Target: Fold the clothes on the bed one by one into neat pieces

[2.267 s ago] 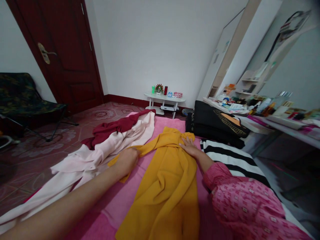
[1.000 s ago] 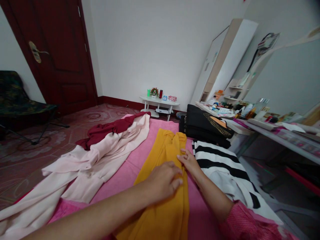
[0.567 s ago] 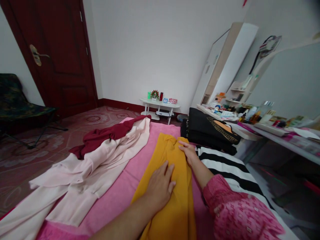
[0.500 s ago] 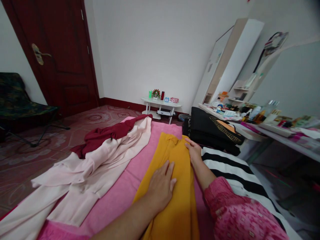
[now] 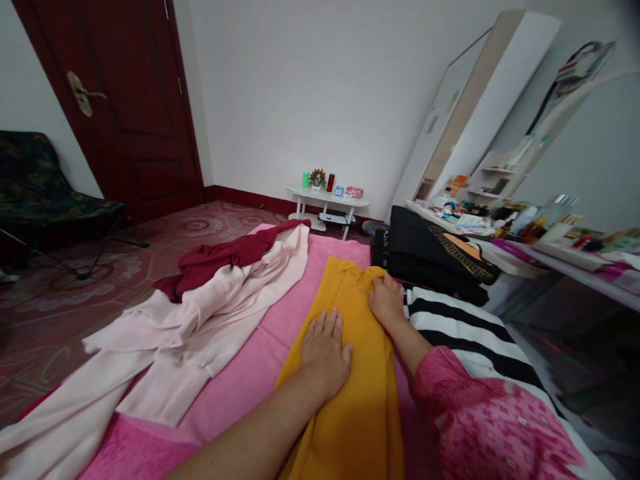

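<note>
A long yellow cloth lies flat, folded narrow, with a pink blanket spread under it. The person's left hand lies on the middle of the yellow cloth. It is open and palm down, with the fingers straight and a little apart, and it holds nothing. The right hand rests on the far right part of the yellow cloth, near its top end. Its fingers bend down onto the cloth, and I cannot tell if they pinch it or only press on it. The right arm wears a pink patterned sleeve.

Left of the yellow cloth lies a pale pink top, all rumpled, with a dark red cloth beside it, farther away. Just right of the yellow cloth is a black and white striped cloth. Past that, beyond the yellow cloth's far right corner, sits a folded black cloth with a gold band. Far beyond the yellow cloth a small white table stands by the wall.
</note>
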A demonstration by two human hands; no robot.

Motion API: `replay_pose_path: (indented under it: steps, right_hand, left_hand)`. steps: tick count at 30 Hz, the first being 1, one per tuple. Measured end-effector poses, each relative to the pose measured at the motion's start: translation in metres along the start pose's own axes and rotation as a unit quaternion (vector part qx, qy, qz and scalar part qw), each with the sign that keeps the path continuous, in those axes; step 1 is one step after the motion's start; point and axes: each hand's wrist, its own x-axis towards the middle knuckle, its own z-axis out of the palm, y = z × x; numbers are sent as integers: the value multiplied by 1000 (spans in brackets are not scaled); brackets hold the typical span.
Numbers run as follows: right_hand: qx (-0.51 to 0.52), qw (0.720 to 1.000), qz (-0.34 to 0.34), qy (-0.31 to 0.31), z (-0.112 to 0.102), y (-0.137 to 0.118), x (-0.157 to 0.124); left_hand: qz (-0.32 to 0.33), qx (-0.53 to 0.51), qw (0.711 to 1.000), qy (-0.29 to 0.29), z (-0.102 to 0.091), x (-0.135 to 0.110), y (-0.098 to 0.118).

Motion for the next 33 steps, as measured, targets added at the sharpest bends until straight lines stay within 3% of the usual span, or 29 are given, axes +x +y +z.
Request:
replay_pose_path:
  steps: [2, 4, 6, 8, 11, 14, 18, 24, 28, 33]
  right_hand:
    - [-35, 998, -53, -19, 0, -6, -14]
    - [-47, 991, -87, -87, 4, -8, -28]
    - [-40, 983, -81, -158, 9, -8, -37]
    - [-38, 978, -69, -192, 10, -8, -40]
    - [-42, 976, -64, -202, 4, -7, -47]
    - [-31, 972, -116, -202, -14, 0, -69]
    - [28, 949, -231, -213, -55, 23, -122]
    - [81, 934, -279, -207, -107, 43, -196]
    - [77, 910, -324, -246, -116, 33, -212]
    - [106, 900, -351, -236, -113, 19, -218]
  left_hand:
    - [-1, 3, 1000, 1, 1, 0, 0]
    - [-1, 7, 1000, 1, 2, 0, -1]
    - [4, 10, 1000, -2, 3, 1, -3]
    - [20, 10, 1000, -10, 2, 2, -7]
    - [71, -3, 997, -43, -3, 2, -19]
    - [141, -25, 986, -85, -16, -5, -36]
    - [235, -69, 962, -119, -44, -31, -59]
    - [340, -83, 926, -141, -88, -80, -88]
    - [349, -49, 925, -141, -101, -93, -92]
    - [291, -58, 949, -109, -99, -110, -88]
